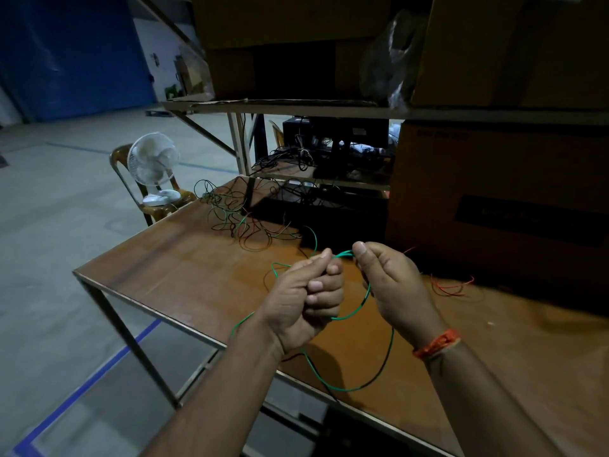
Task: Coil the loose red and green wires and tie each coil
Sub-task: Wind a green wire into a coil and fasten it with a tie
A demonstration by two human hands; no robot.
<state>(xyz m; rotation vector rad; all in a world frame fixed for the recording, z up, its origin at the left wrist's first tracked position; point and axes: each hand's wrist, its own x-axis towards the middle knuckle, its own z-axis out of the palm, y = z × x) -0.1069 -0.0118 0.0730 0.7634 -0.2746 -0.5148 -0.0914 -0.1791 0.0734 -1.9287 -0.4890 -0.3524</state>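
Green wire (357, 310) hangs in loose loops between both hands above the near part of the brown surface (184, 268); left hand (304, 303) has its fingers curled round the wire, thumb laid along the top; right hand (392, 285) pinches the wire between thumb and forefinger, just beside the left, with the other fingers loosely bent; one loop drops below the hands to the surface's near edge, where part of the strand looks dark.

Near edge of the surface runs diagonally under the forearms; left edge meets open floor (66, 258), with blue tape lines across it; bare board lies between the hands and the far tangle.

Tangle of loose wires (240, 212), green, red and dark, sits at the far left corner, some loops overhanging that edge; red wire (451, 286) lies on the surface to the right of the right hand, apart from it.

Large cardboard box (494, 199) stands closed on the right; more boxes (507, 51) sit on the shelf above, contents not visible; lower shelf holds dark equipment and cables (329, 150).

White fan (153, 166) stands on a brown chair (171, 199) off the left edge.
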